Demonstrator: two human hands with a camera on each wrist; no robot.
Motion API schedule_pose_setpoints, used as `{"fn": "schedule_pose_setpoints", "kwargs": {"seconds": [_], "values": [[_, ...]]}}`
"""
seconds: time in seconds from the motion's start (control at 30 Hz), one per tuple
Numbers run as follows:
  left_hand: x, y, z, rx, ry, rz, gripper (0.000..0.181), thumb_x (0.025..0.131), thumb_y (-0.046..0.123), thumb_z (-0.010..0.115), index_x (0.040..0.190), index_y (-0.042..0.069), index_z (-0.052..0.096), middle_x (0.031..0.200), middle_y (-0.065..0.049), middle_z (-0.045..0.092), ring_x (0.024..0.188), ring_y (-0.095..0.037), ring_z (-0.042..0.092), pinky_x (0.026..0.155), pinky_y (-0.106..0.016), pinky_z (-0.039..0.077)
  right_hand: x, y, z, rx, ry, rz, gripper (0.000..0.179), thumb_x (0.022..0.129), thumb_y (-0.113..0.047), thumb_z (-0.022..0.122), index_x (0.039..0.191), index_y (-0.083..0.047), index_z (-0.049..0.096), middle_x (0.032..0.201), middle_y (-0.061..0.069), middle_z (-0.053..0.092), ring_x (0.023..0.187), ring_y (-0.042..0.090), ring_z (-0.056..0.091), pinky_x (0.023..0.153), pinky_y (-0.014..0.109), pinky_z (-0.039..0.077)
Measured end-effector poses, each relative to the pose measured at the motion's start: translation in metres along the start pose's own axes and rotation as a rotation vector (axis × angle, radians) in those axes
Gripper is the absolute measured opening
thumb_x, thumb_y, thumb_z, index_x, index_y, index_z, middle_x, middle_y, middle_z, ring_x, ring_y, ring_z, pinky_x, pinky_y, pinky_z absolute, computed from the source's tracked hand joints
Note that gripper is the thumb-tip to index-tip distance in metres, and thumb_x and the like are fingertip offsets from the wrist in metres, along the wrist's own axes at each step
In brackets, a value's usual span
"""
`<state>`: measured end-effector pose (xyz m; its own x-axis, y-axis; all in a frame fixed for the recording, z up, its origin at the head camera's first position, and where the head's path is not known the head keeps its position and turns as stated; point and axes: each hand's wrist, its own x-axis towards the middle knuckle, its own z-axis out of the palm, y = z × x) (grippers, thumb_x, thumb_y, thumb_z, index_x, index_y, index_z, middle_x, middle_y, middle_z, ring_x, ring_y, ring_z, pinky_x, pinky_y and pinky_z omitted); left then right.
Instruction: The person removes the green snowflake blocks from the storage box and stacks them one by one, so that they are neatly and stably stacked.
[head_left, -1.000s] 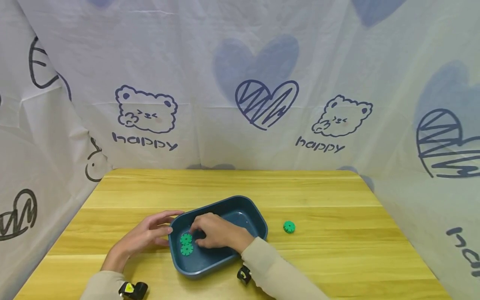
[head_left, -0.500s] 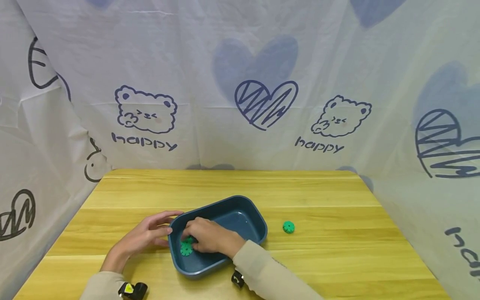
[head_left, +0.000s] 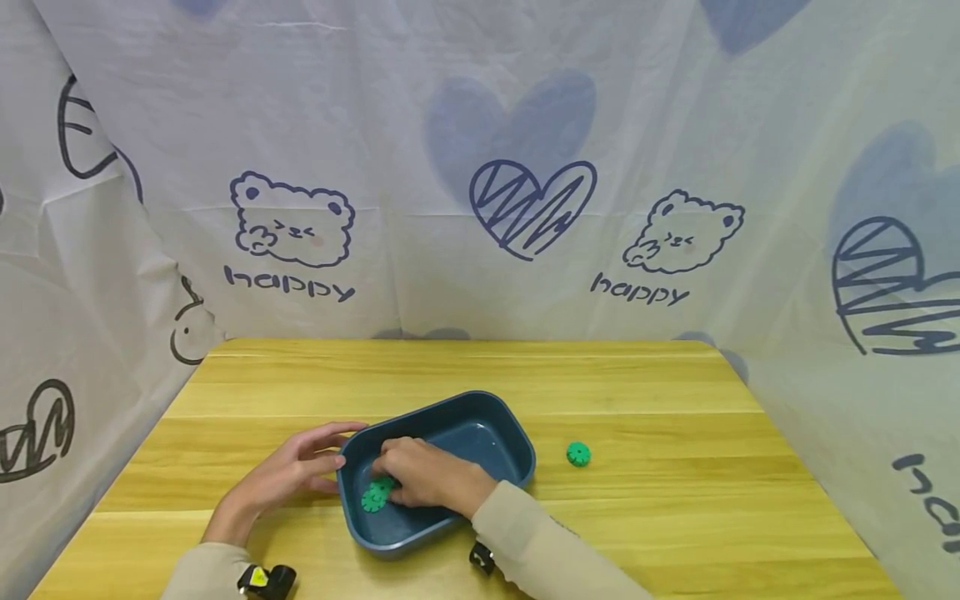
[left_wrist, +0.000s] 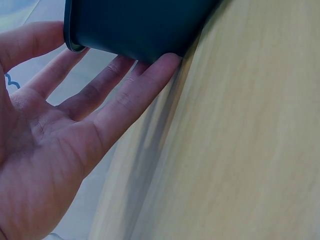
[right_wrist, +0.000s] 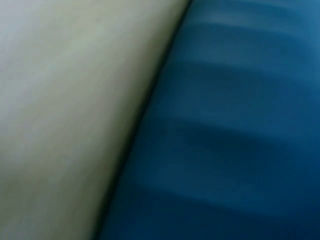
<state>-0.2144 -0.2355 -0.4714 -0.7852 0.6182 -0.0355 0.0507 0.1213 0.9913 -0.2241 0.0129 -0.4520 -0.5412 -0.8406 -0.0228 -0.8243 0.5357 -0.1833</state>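
A dark blue rectangular bin (head_left: 480,400) stands on the table, set at an angle. My left hand (head_left: 288,467) steadies its left end, with the thumb at the rim; in the left wrist view the fairly straight fingers (left_wrist: 125,100) touch the outer wall. Inside the bin, my right hand (head_left: 427,475) pinches a green notched disc (head_left: 384,485), partly hidden by the fingers. That disc overlaps a second green notched disc (head_left: 372,500) on the bin's floor. In the right wrist view only the table and the blurred bin wall (right_wrist: 230,130) show.
On the table to the right of the bin lies another small green notched piece (head_left: 578,454), perhaps stacked discs. The wooden table (head_left: 660,533) is bordered by a patterned white cloth (head_left: 420,292) behind and at both sides.
My right hand has lowered toward the two discs and taken hold of the upper one, which has shifted right and overlaps the other. The left hand and the bin have stayed put.
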Motion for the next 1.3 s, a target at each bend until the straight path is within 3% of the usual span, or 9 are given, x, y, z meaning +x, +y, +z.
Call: {"fn": "schedule_pose_setpoints", "kwargs": {"seconds": [0.27, 0.63, 1.03, 1.3], "values": [[0.0, 0.001, 0.001, -0.002, 0.004, -0.008, 0.053, 0.109, 0.016, 0.049, 0.158, 0.002, 0.034, 0.152, -0.036, 0.04, 0.124, -0.019, 0.065, 0.095, -0.043, 0.062, -0.007, 0.003, -0.003, 0.034, -0.038, 0.018, 0.029, 0.091, -0.022, 0.081, 0.118, -0.014, 0.078, 0.104, -0.002, 0.07, 0.086, -0.001, 0.058, 0.075, 0.01, 0.051], [0.002, 0.001, 0.0, 0.0, 0.007, -0.008, 0.054, 0.108, 0.016, 0.049, 0.158, 0.002, 0.034, 0.154, -0.036, 0.038, 0.124, -0.018, 0.065, 0.094, -0.044, 0.063, -0.019, 0.009, -0.003, 0.035, -0.026, 0.009, 0.03, 0.09, -0.027, 0.082, 0.117, -0.015, 0.077, 0.107, -0.004, 0.069, 0.088, -0.001, 0.06, 0.081, 0.012, 0.053], [0.002, 0.001, 0.001, 0.0, 0.013, -0.008, 0.053, 0.108, 0.015, 0.049, 0.157, 0.002, 0.036, 0.152, -0.035, 0.04, 0.122, -0.022, 0.066, 0.094, -0.045, 0.063, -0.042, 0.022, -0.013, 0.091, 0.039, -0.006, 0.025, 0.09, -0.03, 0.082, 0.11, -0.016, 0.078, 0.098, -0.009, 0.067, 0.079, -0.004, 0.054, 0.069, 0.006, 0.043], [0.001, 0.002, 0.002, 0.002, 0.013, -0.004, 0.054, 0.108, 0.015, 0.05, 0.157, 0.001, 0.035, 0.153, -0.037, 0.039, 0.124, -0.019, 0.065, 0.094, -0.046, 0.062, -0.057, 0.031, -0.021, 0.091, 0.097, 0.002, 0.024, 0.09, -0.034, 0.081, 0.107, -0.017, 0.079, 0.096, -0.008, 0.067, 0.081, -0.001, 0.056, 0.071, 0.01, 0.045]]}}
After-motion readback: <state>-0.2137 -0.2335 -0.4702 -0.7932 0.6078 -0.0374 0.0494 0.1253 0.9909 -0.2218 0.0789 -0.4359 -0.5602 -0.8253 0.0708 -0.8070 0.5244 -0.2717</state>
